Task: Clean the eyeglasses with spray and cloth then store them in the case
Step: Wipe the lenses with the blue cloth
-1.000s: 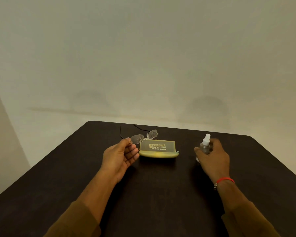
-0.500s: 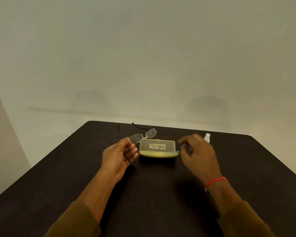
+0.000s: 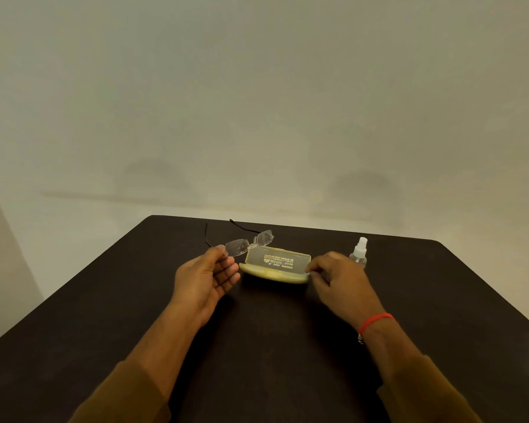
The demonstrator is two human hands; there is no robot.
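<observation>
My left hand [image 3: 206, 277] pinches the left lens edge of the rimless eyeglasses [image 3: 249, 245], holding them above the table with their thin dark arms unfolded and pointing away. A yellowish translucent case [image 3: 275, 265] lies shut on the dark table just right of that hand. My right hand [image 3: 338, 279] is at the case's right end, with thumb and fingers pinched at something small and pale there; I cannot tell what it is. The small clear spray bottle [image 3: 359, 254] with a white nozzle stands upright behind my right hand, untouched.
The dark wooden table [image 3: 272, 346] ends at a far edge just behind the glasses, and its right corner lies beyond the bottle. A plain pale wall stands behind it. A red thread band circles my right wrist.
My right hand let go of the spray bottle and moved left to the right end of the case. The left hand kept the eyeglasses nearly still.
</observation>
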